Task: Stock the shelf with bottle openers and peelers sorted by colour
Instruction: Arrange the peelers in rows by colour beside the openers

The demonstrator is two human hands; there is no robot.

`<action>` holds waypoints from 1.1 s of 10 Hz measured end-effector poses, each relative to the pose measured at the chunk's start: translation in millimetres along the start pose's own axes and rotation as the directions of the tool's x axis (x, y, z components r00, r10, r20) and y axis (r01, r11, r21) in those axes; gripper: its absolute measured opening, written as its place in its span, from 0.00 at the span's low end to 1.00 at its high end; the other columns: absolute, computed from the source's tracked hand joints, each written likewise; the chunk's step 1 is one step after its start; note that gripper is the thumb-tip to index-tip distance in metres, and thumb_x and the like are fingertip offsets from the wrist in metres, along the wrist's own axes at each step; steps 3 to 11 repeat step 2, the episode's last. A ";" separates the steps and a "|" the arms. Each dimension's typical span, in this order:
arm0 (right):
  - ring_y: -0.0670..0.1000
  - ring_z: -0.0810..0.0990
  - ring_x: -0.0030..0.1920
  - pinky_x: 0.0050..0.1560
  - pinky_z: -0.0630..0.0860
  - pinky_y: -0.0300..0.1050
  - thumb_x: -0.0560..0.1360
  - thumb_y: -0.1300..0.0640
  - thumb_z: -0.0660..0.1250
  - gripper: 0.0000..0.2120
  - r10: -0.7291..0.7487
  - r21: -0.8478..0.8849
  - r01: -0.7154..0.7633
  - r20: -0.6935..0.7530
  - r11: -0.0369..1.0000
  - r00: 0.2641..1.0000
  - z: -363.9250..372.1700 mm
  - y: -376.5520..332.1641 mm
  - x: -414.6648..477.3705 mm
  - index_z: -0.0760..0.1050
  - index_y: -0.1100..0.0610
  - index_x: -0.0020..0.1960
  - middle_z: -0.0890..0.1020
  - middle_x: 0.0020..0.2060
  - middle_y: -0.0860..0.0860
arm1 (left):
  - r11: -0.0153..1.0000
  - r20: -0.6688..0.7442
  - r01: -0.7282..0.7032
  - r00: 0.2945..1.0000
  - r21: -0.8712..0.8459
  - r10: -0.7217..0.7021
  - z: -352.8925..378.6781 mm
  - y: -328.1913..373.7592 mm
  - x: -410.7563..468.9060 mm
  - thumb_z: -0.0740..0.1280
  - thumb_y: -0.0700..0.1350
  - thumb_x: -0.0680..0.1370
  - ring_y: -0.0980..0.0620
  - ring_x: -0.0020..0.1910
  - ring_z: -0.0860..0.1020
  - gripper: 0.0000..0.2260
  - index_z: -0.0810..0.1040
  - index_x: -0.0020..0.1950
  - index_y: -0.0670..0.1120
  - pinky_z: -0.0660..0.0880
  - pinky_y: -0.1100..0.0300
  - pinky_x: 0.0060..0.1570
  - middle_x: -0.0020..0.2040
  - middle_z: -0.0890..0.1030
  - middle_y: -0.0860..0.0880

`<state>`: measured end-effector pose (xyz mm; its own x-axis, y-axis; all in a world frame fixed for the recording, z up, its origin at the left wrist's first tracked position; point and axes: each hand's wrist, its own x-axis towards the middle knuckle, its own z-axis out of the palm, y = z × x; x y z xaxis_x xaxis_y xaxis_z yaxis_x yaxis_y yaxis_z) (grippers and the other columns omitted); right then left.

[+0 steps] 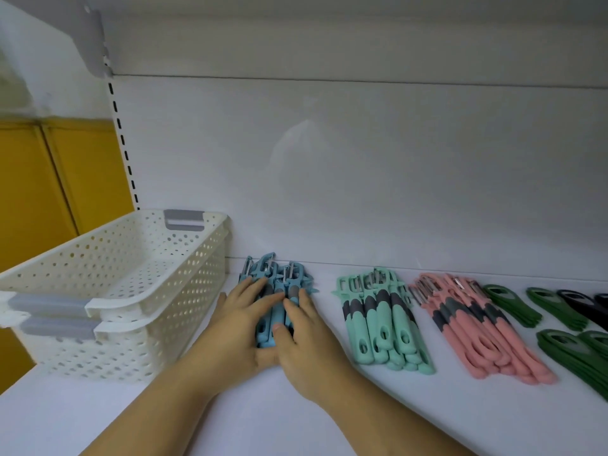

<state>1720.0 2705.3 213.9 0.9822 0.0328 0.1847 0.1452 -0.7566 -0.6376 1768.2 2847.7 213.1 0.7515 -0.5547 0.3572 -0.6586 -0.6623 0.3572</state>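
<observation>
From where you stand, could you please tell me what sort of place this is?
Most likely a shop aisle: a white shelf with a slotted upright, many identical peelers laid in colour groups (blue peelers, mint peelers, pink peelers), and stacked white baskets beside them.

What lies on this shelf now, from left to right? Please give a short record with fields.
far left: two stacked white baskets
hands: left hand and right hand, fingers straight, press the blue peelers
next piles: mint peelers, then pink peelers
far right: green openers, black openers
</observation>
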 end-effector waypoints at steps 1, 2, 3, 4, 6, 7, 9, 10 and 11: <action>0.47 0.47 0.77 0.72 0.49 0.35 0.83 0.52 0.51 0.22 -0.011 0.005 0.011 -0.053 1.000 0.999 -2.6 -8.5 -5.8 0.58 0.56 0.76 0.47 0.78 0.50 | 0.995 -0.166 -0.077 0.982 0.065 0.087 -6.5 7.9 -4.5 0.64 0.71 0.64 0.52 0.72 0.60 0.38 0.74 0.67 0.49 0.62 0.49 0.71 0.68 0.70 0.53; 0.45 0.49 0.77 0.70 0.49 0.33 0.82 0.50 0.52 0.21 -0.062 0.022 0.066 -0.122 0.998 0.991 -15.2 -16.9 -31.7 0.62 0.54 0.74 0.51 0.78 0.48 | 0.986 -0.269 -0.128 0.951 0.109 0.153 -13.8 28.7 -18.2 0.66 0.62 0.68 0.49 0.66 0.70 0.28 0.78 0.61 0.46 0.70 0.49 0.65 0.61 0.77 0.51; 0.45 0.49 0.77 0.70 0.49 0.33 0.82 0.50 0.52 0.21 -0.062 0.022 0.066 -0.122 0.998 0.991 -15.2 -16.9 -31.7 0.62 0.54 0.74 0.51 0.78 0.48 | 0.986 -0.269 -0.128 0.951 0.109 0.153 -13.8 28.7 -18.2 0.66 0.62 0.68 0.49 0.66 0.70 0.28 0.78 0.61 0.46 0.70 0.49 0.65 0.61 0.77 0.51; 0.45 0.49 0.77 0.70 0.49 0.33 0.82 0.50 0.52 0.21 -0.062 0.022 0.066 -0.122 0.998 0.991 -15.2 -16.9 -31.7 0.62 0.54 0.74 0.51 0.78 0.48 | 0.986 -0.269 -0.128 0.951 0.109 0.153 -13.8 28.7 -18.2 0.66 0.62 0.68 0.49 0.66 0.70 0.28 0.78 0.61 0.46 0.70 0.49 0.65 0.61 0.77 0.51; 0.45 0.49 0.77 0.70 0.49 0.33 0.82 0.50 0.52 0.21 -0.062 0.022 0.066 -0.122 0.998 0.991 -15.2 -16.9 -31.7 0.62 0.54 0.74 0.51 0.78 0.48 | 0.986 -0.269 -0.128 0.951 0.109 0.153 -13.8 28.7 -18.2 0.66 0.62 0.68 0.49 0.66 0.70 0.28 0.78 0.61 0.46 0.70 0.49 0.65 0.61 0.77 0.51; 0.45 0.49 0.77 0.70 0.49 0.33 0.82 0.50 0.52 0.21 -0.062 0.022 0.066 -0.122 0.998 0.991 -15.2 -16.9 -31.7 0.62 0.54 0.74 0.51 0.78 0.48 | 0.986 -0.269 -0.128 0.951 0.109 0.153 -13.8 28.7 -18.2 0.66 0.62 0.68 0.49 0.66 0.70 0.28 0.78 0.61 0.46 0.70 0.49 0.65 0.61 0.77 0.51; 0.45 0.49 0.77 0.70 0.49 0.33 0.82 0.50 0.52 0.21 -0.062 0.022 0.066 -0.122 0.998 0.991 -15.2 -16.9 -31.7 0.62 0.54 0.74 0.51 0.78 0.48 | 0.986 -0.269 -0.128 0.951 0.109 0.153 -13.8 28.7 -18.2 0.66 0.62 0.68 0.49 0.66 0.70 0.28 0.78 0.61 0.46 0.70 0.49 0.65 0.61 0.77 0.51; 0.45 0.49 0.77 0.70 0.49 0.33 0.82 0.50 0.52 0.21 -0.062 0.022 0.066 -0.122 0.998 0.991 -15.2 -16.9 -31.7 0.62 0.54 0.74 0.51 0.78 0.48 | 0.986 -0.269 -0.128 0.951 0.109 0.153 -13.8 28.7 -18.2 0.66 0.62 0.68 0.49 0.66 0.70 0.28 0.78 0.61 0.46 0.70 0.49 0.65 0.61 0.77 0.51; 0.45 0.49 0.77 0.70 0.49 0.33 0.82 0.50 0.52 0.21 -0.062 0.022 0.066 -0.122 0.998 0.991 -15.2 -16.9 -31.7 0.62 0.54 0.74 0.51 0.78 0.48 | 0.986 -0.269 -0.128 0.951 0.109 0.153 -13.8 28.7 -18.2 0.66 0.62 0.68 0.49 0.66 0.70 0.28 0.78 0.61 0.46 0.70 0.49 0.65 0.61 0.77 0.51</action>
